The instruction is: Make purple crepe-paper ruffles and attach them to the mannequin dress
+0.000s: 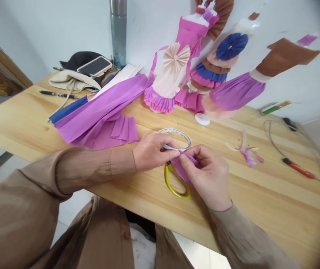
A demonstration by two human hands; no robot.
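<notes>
Above the table's front part, my left hand and my right hand meet with fingertips almost touching. Both are closed in a pinch on a piece of purple crepe paper that hangs down between them. A narrow white strip, perhaps tape, runs out from my left fingers to the paper's top edge. Scissors with yellow handles lie under the hands, their blades hidden. Just behind, a roll of double-sided tape rests flat, partly covered by my left hand.
Folded purple crepe paper lies to the left, near a pen and a phone. Along the wall stand bottles dressed in crepe paper. On the right are paper scraps and a red-handled tool with a cable.
</notes>
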